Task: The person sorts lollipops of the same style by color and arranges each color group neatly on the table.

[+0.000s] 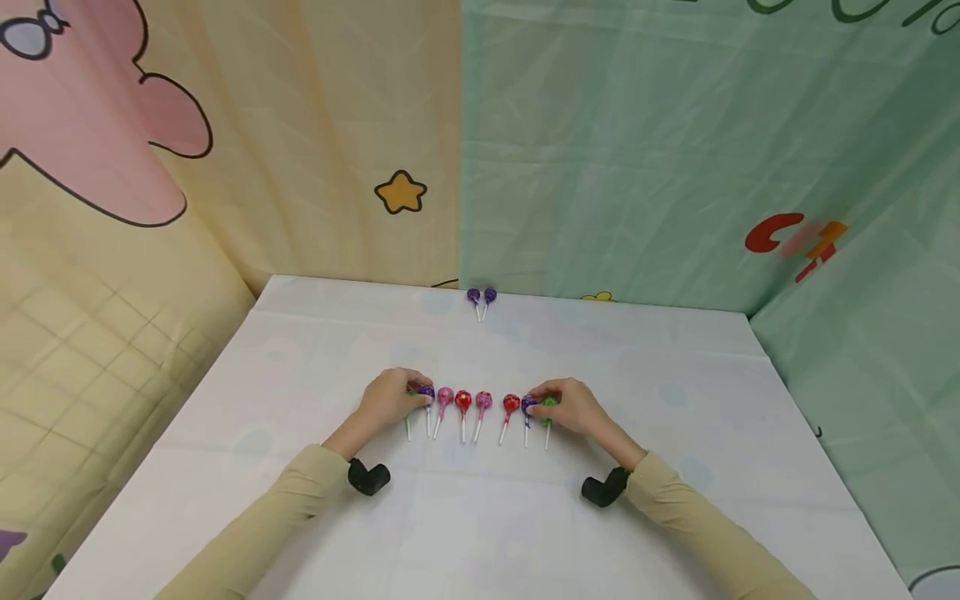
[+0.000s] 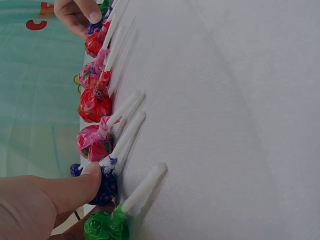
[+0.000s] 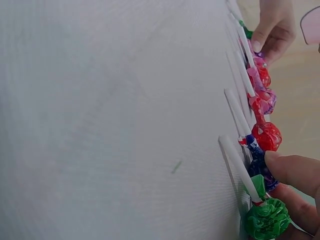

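A row of wrapped lollipops lies on the white table, sticks toward me. At its left end my left hand [image 1: 388,397] pinches the head of a purple lollipop [image 2: 106,189] between thumb and fingers. Just outside it is a green lollipop [image 2: 102,227], partly behind that hand in the head view. Toward the right end, my right hand [image 1: 573,407] pinches another purple lollipop [image 3: 260,167], with a second green lollipop [image 3: 267,220] beside it under the fingers. Between the hands lie a pink lollipop [image 1: 446,395], a red lollipop [image 1: 463,400], another pink one [image 1: 483,401] and another red one [image 1: 511,403].
Two more purple lollipops [image 1: 482,297] lie side by side at the table's far edge. Patterned cloth [image 1: 600,150] hangs behind and beside the white table [image 1: 480,525]. Black wrist devices [image 1: 368,477] sit at both sleeve cuffs, close over the tabletop.
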The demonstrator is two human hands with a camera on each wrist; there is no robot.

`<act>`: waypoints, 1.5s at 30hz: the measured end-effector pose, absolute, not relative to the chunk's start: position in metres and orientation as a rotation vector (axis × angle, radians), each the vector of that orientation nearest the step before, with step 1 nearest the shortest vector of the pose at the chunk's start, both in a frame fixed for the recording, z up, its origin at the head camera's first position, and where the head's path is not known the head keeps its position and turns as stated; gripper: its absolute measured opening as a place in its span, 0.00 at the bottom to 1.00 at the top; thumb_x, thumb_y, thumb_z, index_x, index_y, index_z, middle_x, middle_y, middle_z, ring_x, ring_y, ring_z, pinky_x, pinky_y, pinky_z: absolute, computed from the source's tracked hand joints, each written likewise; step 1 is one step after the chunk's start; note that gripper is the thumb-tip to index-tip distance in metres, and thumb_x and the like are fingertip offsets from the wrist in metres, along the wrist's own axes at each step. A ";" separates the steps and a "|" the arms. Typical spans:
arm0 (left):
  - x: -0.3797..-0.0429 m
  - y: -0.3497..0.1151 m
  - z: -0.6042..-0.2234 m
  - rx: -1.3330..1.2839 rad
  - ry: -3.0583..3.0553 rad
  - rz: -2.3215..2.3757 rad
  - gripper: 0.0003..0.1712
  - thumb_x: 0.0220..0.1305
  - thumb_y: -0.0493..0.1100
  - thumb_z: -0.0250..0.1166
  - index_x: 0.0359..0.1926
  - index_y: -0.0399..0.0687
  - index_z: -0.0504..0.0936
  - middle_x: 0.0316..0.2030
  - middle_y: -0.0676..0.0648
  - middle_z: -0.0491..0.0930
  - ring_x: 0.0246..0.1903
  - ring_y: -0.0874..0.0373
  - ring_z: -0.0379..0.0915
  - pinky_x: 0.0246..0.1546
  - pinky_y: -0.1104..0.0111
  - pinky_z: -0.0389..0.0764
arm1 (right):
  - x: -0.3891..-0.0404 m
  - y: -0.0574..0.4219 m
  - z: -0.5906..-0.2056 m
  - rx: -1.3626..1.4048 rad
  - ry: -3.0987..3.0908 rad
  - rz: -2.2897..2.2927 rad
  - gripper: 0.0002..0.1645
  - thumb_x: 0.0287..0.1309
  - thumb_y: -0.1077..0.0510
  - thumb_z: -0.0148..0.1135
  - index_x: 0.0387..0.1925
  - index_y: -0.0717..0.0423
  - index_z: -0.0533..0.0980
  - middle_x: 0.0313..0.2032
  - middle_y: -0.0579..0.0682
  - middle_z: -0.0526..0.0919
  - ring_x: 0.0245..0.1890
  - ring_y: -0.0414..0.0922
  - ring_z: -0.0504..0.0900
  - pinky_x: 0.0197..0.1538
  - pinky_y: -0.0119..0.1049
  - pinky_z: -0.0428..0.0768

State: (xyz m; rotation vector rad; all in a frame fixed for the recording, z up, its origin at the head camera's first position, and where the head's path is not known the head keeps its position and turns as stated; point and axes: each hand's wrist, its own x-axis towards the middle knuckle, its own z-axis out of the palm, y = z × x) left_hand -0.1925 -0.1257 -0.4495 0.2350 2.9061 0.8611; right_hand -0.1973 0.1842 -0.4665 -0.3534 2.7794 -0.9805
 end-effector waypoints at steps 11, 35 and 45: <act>-0.194 -0.125 -0.447 0.297 2.952 0.818 0.14 0.56 0.45 0.71 0.45 0.48 0.86 0.34 0.48 0.85 0.35 0.56 0.72 0.39 0.61 0.71 | -0.200 0.186 -0.464 -0.374 2.751 -1.004 0.18 0.53 0.52 0.70 0.45 0.55 0.83 0.38 0.48 0.86 0.39 0.43 0.78 0.48 0.44 0.78; -0.218 -0.116 -0.415 0.339 2.908 0.922 0.16 0.57 0.48 0.70 0.45 0.48 0.86 0.39 0.47 0.85 0.40 0.53 0.75 0.41 0.61 0.74 | -0.219 0.197 -0.448 -0.348 2.746 -1.038 0.18 0.54 0.51 0.68 0.47 0.52 0.83 0.42 0.50 0.86 0.46 0.48 0.78 0.38 0.35 0.72; -0.230 -0.091 -0.415 0.391 2.893 0.969 0.16 0.55 0.47 0.71 0.44 0.48 0.87 0.37 0.49 0.86 0.36 0.57 0.75 0.33 0.69 0.71 | -0.231 0.189 -0.440 -0.365 2.768 -1.050 0.19 0.55 0.50 0.67 0.48 0.52 0.82 0.44 0.51 0.86 0.47 0.49 0.78 0.45 0.42 0.75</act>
